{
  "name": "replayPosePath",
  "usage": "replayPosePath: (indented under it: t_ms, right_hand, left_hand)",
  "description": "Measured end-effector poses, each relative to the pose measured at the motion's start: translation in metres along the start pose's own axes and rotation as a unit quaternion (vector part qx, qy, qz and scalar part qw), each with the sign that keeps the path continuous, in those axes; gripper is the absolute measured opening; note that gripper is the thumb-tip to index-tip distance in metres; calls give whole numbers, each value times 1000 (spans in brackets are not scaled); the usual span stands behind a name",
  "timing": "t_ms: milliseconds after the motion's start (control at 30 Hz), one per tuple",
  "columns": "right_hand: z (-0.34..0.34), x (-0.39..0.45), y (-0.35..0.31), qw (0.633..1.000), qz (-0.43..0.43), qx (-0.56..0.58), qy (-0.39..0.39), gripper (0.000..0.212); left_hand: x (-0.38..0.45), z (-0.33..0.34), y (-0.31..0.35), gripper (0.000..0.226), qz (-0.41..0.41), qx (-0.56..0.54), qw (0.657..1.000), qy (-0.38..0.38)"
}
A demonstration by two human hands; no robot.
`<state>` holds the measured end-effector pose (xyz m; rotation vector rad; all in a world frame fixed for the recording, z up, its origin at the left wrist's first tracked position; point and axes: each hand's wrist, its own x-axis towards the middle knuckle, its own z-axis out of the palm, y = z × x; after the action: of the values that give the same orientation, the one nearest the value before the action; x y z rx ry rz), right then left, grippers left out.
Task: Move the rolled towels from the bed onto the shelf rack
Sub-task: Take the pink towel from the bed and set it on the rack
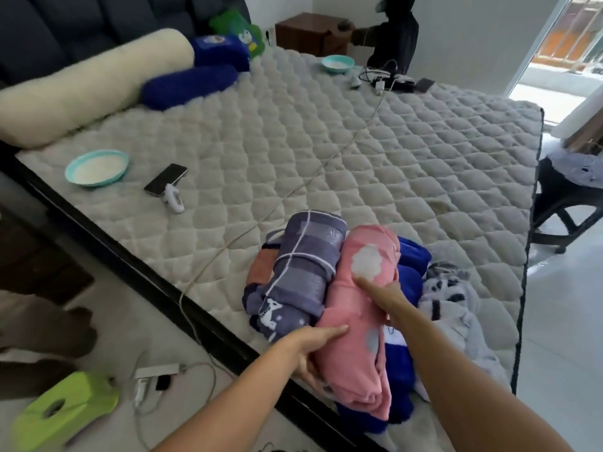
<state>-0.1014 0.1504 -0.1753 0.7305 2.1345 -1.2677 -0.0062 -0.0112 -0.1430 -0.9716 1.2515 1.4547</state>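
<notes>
both hands are on the pink rolled towel [355,308] at 6 o'clock on the bed [375,151], long axis 12-to-6: left hand [310,345] grips its near-left side, right hand [386,300] curls over the top.

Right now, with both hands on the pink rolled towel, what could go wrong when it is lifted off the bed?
1. The pink towel looks loosely rolled, its near end sagging over the bed edge; it may unroll when lifted.
2. It leans against the grey-purple towel and lies on the blue towel; lifting may drag or topple them.
3. The left hand and right hand hold it along the sides, so the middle could slip.
</notes>
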Motion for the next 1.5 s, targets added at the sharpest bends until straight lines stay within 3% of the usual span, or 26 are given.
replayPosePath:
  t_ms: [133,333,600,733,867,1033,1133,1233,1400,1500]
  right_hand:
    - [0,7,4,999,7,43,-15,135]
    - [-5,13,14,996,-3,88,-22,128]
    - [-17,-13,20,975,18,221,-20,101]
    - [-15,-58,-2,960,-60,274,-13,87]
    - [2,-121,-48,933,-196,297,-53,80]
    - [75,-221,-67,911,-280,263,-152,73]
    - [134,-290,-51,893,-336,199,-222,64]
    - [193,-362,-19,864,-380,147,-294,71]
    - [281,-477,50,793,-452,24,-409,84]
    - [328,-542,82,721,-512,-67,-462,79]
  left_hand:
    - [8,8,1,90,23,11,999,30]
    - [-2,32,2,71,77,-3,993,95]
    - [-46,57,-2,60,211,54,959,180]
    - [-84,45,-10,72,277,85,935,205]
    - [-132,18,-35,76,349,16,909,225]
    - [-197,-39,-126,63,395,-71,868,293]
    - [-227,-74,-208,61,399,-156,839,336]
    - [-254,-95,-298,53,404,-236,804,368]
    - [-284,-123,-446,57,393,-352,745,408]
    - [-292,-138,-521,49,383,-441,690,427]
